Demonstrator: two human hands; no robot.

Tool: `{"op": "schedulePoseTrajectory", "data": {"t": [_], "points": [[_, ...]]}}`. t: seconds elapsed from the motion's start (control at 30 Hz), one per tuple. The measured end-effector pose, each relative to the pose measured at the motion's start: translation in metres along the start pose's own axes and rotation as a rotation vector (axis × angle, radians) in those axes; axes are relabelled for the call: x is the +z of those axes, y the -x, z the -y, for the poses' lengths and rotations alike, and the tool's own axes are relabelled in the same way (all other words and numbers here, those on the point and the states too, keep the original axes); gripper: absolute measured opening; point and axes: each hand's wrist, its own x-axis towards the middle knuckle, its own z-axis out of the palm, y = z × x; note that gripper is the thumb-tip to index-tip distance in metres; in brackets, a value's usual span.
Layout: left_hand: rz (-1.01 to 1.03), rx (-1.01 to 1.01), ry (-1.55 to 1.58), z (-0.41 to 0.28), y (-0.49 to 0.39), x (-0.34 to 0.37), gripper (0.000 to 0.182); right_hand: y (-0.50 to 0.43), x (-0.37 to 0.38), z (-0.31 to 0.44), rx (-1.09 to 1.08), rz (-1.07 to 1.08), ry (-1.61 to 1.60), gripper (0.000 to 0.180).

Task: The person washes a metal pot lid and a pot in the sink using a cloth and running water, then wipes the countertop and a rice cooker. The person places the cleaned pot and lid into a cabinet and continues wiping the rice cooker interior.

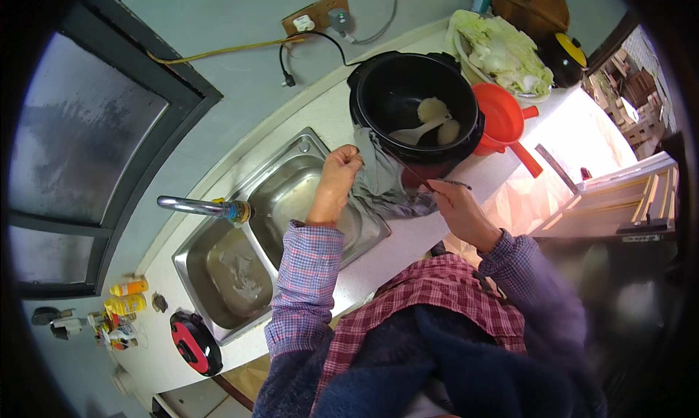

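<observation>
My left hand (339, 172) is over the right-hand sink basin, fingers curled in beside a grey cloth (382, 169). Whether it pinches the cloth or something small, I cannot tell. My right hand (464, 209) grips a thin dark stick-like object (409, 171), slanting up and left toward the pot's rim; its exact kind is unclear. Just beyond both hands stands a black electric cooker (360, 112) without its lid. Inside it lie a white rice paddle (420, 129) and pale lumps (433, 110), possibly cooked rice. The cloth hangs against the cooker's near side and spreads over the counter.
A steel double sink (183, 259) with a faucet (196, 205) lies left. Right of the cooker are red plastic dippers (499, 115) and cabbage leaves (508, 52). A red-black cooker lid (195, 343) and yellow bottles (126, 304) sit far left. A loose plug (288, 80) hangs on the wall.
</observation>
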Motion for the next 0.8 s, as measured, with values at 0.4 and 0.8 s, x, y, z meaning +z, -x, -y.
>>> {"op": "schedulePoseTrajectory", "data": {"t": [0.4,0.8], "points": [[-0.268,0.245,-0.717,-0.041,0.02,0.023,0.05,0.053,-0.063,0.006,0.056,-0.211,-0.059,0.011],[-0.412,0.088,-1.11,-0.053,-0.007,0.046,0.034,-0.08,-0.037,-0.012,-0.716,-0.491,0.575,0.023]]}}
